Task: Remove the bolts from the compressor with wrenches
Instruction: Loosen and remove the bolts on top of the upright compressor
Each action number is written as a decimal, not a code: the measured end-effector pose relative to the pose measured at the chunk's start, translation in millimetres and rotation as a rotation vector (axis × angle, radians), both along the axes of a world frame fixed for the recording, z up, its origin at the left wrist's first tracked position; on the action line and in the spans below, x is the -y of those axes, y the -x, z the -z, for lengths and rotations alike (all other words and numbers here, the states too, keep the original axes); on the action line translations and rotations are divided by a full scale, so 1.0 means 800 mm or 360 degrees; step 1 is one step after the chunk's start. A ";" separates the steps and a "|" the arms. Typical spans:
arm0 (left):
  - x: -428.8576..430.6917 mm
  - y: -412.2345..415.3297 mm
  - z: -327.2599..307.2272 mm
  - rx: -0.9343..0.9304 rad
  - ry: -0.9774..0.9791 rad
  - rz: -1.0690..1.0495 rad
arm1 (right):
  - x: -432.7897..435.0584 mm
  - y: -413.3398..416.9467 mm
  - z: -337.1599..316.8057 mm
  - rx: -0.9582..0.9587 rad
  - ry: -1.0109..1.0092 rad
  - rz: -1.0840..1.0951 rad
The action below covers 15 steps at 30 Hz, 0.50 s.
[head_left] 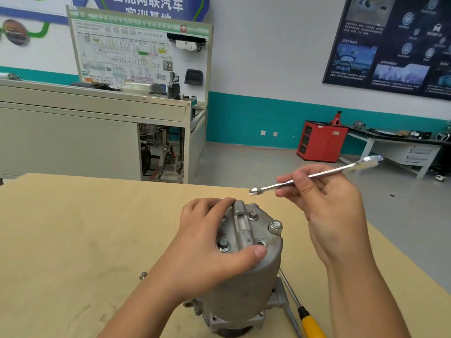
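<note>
- Two bolts show plainly on the top face of the compressor, one at 7 o'clock on the face and one at 12 o'clock. A third, at 10 o'clock, is half hidden under fingers.
- Standing on its end on the table, close in front of the person, the compressor turns the bolt heads upward, so a tool can reach them from above.
- Left hand grips the top: the fingers curl over the far rim and the thumb presses on the near rim. I judge this keeps the body from turning when force comes.
- Right hand hangs in the air at 2 o'clock from the compressor, apart from it. It pinches the wrench at mid-shank between thumb and fingertips.
- Such a light pinch suits turning the tool to choose an end, not pulling on it. The far end is blurred.
- One hole at 5 o'clock on the face looks empty, and a loose bolt lies on the table at 8 o'clock. So probably one is already out, though I cannot tell that it came from this hole.
- A screwdriver lies at 5 o'clock beside the base, untouched.
- Next, I think, the wrench must come down on a head, with a fuller grip nearer the shank's end for leverage.
</note>
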<state>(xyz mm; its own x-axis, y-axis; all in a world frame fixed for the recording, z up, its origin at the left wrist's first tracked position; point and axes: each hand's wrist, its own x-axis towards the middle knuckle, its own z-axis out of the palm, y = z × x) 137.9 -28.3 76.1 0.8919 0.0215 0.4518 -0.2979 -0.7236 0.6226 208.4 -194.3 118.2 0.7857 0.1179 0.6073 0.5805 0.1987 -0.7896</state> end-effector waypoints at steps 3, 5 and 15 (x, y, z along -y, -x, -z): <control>0.000 -0.001 0.001 0.0021 -0.0016 -0.0002 | -0.012 -0.006 -0.005 0.0106 0.0152 0.0077; -0.001 -0.001 0.001 0.0021 -0.0021 0.0000 | -0.020 -0.008 -0.005 0.0177 0.0252 0.0076; -0.002 -0.002 0.004 0.0039 -0.0016 0.0001 | -0.019 -0.010 -0.013 0.0424 0.0498 0.0073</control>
